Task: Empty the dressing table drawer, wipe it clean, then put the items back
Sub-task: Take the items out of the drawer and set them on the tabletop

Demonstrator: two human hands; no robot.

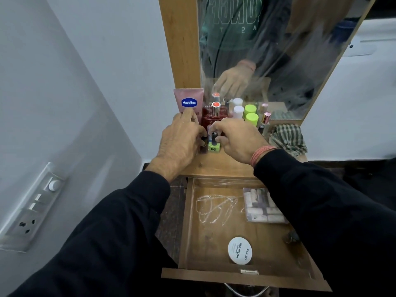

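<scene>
The wooden drawer stands pulled open below the table top. Inside lie a thin chain, a clear packet of small tubes and a round white nail polish tin. On the table top, my right hand pinches the black cap of a green nail polish bottle. My left hand curls round a small dark bottle just left of it, mostly hidden by the fingers. Behind stand a pink Vaseline tube, a red bottle and several capped bottles.
A checked cloth lies bunched at the right end of the table top. The mirror rises right behind the bottles. A white wall with a switch panel is close on the left.
</scene>
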